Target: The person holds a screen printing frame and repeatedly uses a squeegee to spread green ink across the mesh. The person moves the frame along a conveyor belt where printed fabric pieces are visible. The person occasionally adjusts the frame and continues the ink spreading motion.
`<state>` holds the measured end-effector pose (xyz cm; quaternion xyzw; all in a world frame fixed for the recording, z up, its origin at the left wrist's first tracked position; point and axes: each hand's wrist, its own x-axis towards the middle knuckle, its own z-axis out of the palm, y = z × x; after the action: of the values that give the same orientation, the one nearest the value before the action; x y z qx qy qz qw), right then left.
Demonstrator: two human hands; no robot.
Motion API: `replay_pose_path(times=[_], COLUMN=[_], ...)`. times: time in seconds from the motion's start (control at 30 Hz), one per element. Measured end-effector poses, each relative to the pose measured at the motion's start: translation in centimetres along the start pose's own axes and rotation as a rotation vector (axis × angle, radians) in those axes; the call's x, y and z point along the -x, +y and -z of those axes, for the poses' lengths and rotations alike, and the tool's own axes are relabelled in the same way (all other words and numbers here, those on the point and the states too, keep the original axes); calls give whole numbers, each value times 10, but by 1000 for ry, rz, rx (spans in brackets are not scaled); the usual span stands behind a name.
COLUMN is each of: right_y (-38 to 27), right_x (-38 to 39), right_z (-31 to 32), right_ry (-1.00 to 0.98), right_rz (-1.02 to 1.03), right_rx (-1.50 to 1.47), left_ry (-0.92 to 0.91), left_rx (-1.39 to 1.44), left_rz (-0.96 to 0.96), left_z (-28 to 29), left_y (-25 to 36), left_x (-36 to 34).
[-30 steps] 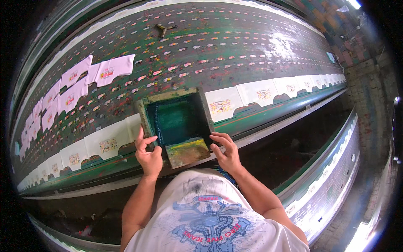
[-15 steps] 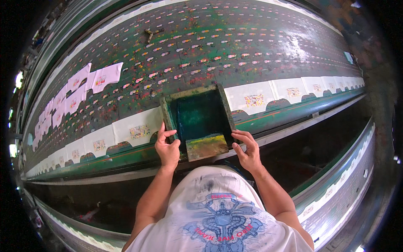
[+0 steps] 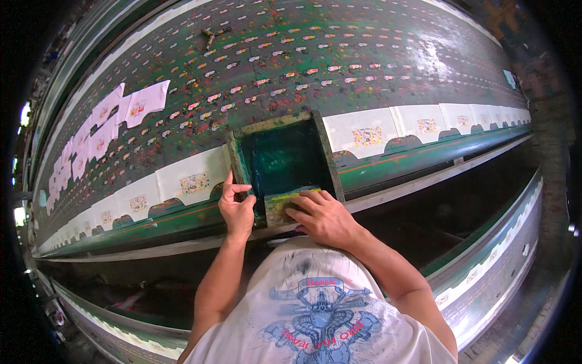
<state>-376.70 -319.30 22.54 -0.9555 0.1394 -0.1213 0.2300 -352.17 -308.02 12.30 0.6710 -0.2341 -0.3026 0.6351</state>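
Note:
A wooden screen-printing frame (image 3: 328,159) with dark green mesh lies on the near edge of the long printing table, over one of the white fabric pieces. My left hand (image 3: 237,213) is closed at the frame's lower left side, its fingers and thumb about the side bar. At the frame's near end is a squeegee (image 3: 277,205), a flat paint-stained board with yellow along its upper edge. My right hand (image 3: 326,219) lies over the squeegee's right part, fingers bent round its top edge. The thumb is mostly hidden under that hand.
White fabric pieces (image 3: 418,121) with colourful prints line the table's near edge on both sides. Pink cut pieces (image 3: 145,104) lie at the left. A green rail (image 3: 412,159) runs along the front edge. Small printed marks cover the dark tabletop (image 3: 291,54). Another table (image 3: 491,282) stands behind me.
My right hand has left the frame's right side and moved left onto the squeegee, closing on it. My left hand stays at the left side bar. The frame appears slightly shifted in view.

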Motion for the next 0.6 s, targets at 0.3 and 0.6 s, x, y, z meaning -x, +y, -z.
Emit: replay_pose_path(times=[0.3, 0.6], right_y=[19, 73], right_x=[-55, -147], right_z=[23, 25], right_ry=[-231, -128], right_rz=[-8, -158], right_rx=[102, 147], left_ry=[-10, -27], left_rx=[-146, -149], left_rz=[-69, -181], left_z=[5, 5], left_y=[-9, -17], left_x=[-3, -3])
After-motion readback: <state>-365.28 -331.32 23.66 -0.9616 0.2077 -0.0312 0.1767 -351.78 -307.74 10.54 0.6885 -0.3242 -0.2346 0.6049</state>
